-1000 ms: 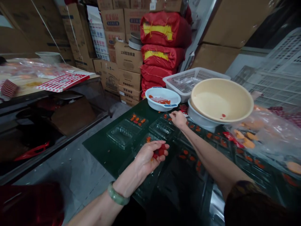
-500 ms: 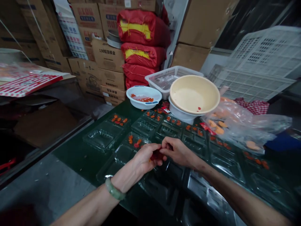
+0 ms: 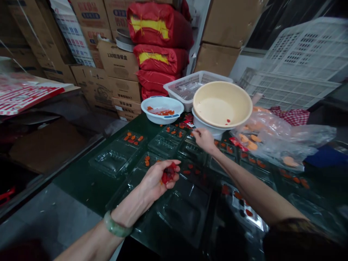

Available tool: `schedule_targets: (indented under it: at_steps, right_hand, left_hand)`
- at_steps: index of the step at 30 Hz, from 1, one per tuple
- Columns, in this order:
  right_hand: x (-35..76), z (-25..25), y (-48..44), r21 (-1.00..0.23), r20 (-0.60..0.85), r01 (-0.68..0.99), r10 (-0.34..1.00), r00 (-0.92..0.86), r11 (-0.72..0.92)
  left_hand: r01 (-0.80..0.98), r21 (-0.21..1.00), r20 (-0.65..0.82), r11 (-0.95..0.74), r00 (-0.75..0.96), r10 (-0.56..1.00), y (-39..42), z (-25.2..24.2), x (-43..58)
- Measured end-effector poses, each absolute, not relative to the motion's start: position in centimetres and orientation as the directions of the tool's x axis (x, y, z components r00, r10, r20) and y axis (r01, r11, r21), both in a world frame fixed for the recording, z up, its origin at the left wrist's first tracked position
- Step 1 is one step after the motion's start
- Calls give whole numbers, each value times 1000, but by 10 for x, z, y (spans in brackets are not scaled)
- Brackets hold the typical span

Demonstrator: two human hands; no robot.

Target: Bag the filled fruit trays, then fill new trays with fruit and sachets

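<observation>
Red pieces [image 3: 169, 173] lie cupped in my left hand [image 3: 160, 178], whose fingers curl round them above the clear plastic trays. My right hand [image 3: 203, 139] is stretched farther out, over a tray in front of the cream basin; its fingertips are pinched, and what they hold is too small to name. Several clear trays [image 3: 111, 161] rest on the dark green table [image 3: 70, 177], with orange and red pieces [image 3: 133, 138] in their far compartments.
A cream basin [image 3: 221, 105], a light blue bowl [image 3: 162, 117] with orange pieces and a white basket [image 3: 176, 88] stand at the back. Plastic bags [image 3: 290, 145] lie at the right. Cartons [image 3: 119, 61] and red bundles [image 3: 160, 27] are stacked behind.
My right hand has parted from my left hand and moved forward over the trays. My left hand has shifted slightly left, its red pieces now in plain view. The view has shifted a little.
</observation>
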State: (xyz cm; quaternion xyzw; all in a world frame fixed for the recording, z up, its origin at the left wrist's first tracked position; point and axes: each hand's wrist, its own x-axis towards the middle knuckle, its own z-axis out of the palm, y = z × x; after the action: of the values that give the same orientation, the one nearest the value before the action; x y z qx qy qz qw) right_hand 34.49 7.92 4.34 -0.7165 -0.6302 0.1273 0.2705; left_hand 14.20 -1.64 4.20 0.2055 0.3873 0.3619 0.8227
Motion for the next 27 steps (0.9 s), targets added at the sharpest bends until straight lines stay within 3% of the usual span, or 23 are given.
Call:
schedule_targets:
  at_steps: [2, 3, 6, 8, 10, 12, 14, 16, 19, 23, 26, 27]
  right_hand:
    - [327, 51, 38, -620, 92, 782, 996, -16, 70]
    - [319, 54, 16, -721, 24, 675, 979, -201, 157]
    - [311, 58, -41, -925, -65, 365, 905, -420, 103]
    - [318, 56, -62, -962, -64, 270, 931, -359, 38]
    - [337, 52, -66, -950, -36, 311, 977, -209, 32]
    - [366, 49, -51, -862, 44, 506, 997, 56, 9]
    - [399, 46, -23, -689, 181, 713, 923, 339, -127]
    - [427, 45, 8, -622, 212, 753, 880, 425, -214]
    - [441, 45, 37, -611, 164, 756, 897, 411, -235]
    - [398, 49, -1, -684, 81, 725, 979, 188, -83]
    - [356, 53, -69, -862, -31, 492, 957, -287, 120]
    - [347, 54, -89, -886, -10, 441, 943, -332, 145]
  left_hand:
    - [-388, 680, -443, 623, 459, 770, -22, 40, 146]
    - [-354, 711, -425, 607, 471, 773, -26, 39, 150]
    - [-268, 755, -414, 598, 513, 752, -35, 33, 165]
    - [-246, 731, -447, 636, 532, 719, -39, 31, 178]
    - [-274, 688, -477, 671, 527, 704, -42, 30, 190]
    - [-327, 647, -491, 689, 512, 704, -42, 30, 200]
    - [-360, 626, -496, 692, 501, 709, -43, 31, 205]
    - [-357, 626, -505, 693, 491, 710, -44, 31, 204]
    - [-345, 630, -517, 696, 482, 707, -48, 34, 196]
    - [-357, 630, -486, 690, 511, 709, -60, 39, 186]
    - [-353, 633, -483, 689, 515, 708, -76, 38, 186]
    - [-340, 634, -490, 695, 519, 701, -82, 37, 187]
